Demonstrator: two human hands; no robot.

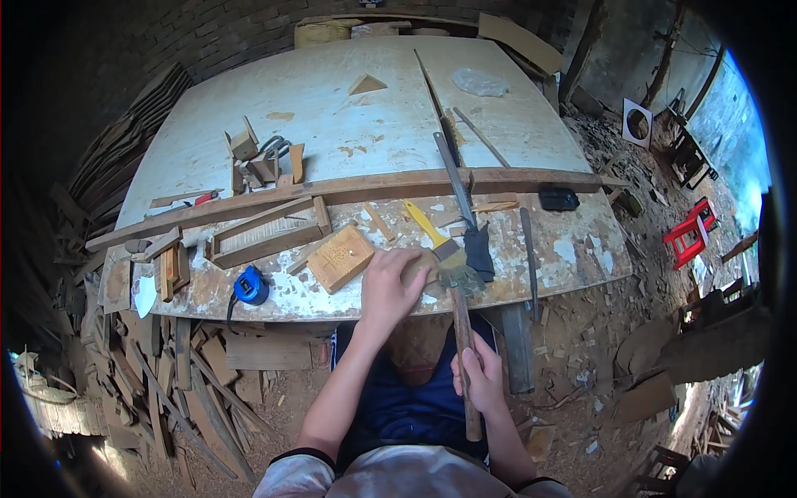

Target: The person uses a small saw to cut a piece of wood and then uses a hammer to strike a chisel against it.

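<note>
My right hand [479, 373] is wrapped round the wooden handle of a hatchet [462, 328]. Its greyish head lies over the front edge of the workbench. My left hand [390, 282] grips a small brownish block [424, 267], with the thumb along its near side. The block sits right beside the hatchet head. A brush with a yellow handle [423, 222] has its bristles just behind the head. Left of my left hand lies a light wooden block dotted with small holes [339, 259]. A dark cloth-like piece [479, 253] rests to the right of the hatchet head.
On the paint-flecked workbench [573, 249] are a blue tape measure [250, 286], a wooden frame [270, 232], a handsaw [454, 178], a dark rod [529, 261] and a black case [558, 197]. A long beam [357, 187] crosses it. Scrap wood [199, 390] covers the floor at left.
</note>
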